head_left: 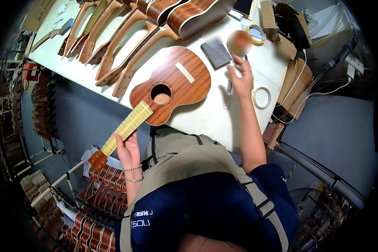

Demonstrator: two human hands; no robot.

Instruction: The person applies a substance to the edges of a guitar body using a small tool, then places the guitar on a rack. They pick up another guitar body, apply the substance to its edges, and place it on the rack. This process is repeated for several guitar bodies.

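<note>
A brown wooden ukulele [185,90] lies with its body on the white table and its neck out over the edge, toward me. Strips of yellow tape cover the fingerboard [128,128], and a pale strip [185,72] sits where a bridge would be. My left hand [130,149] is closed around the neck near the headstock [98,159]. On the far side of the body, my right hand [242,77] reaches out, thumb and fingers apart. Its fingertips are by a blurred round reddish-brown thing [239,43] and a dark grey block [216,54]. A slim tool [228,94] lies below that hand.
Several unfinished ukuleles [132,42] line the far left of the table [256,134]. Tape rolls [261,97] lie at the right, near cardboard boxes [296,86] and white cables [300,84]. Racks of more instruments [107,189] stand at lower left.
</note>
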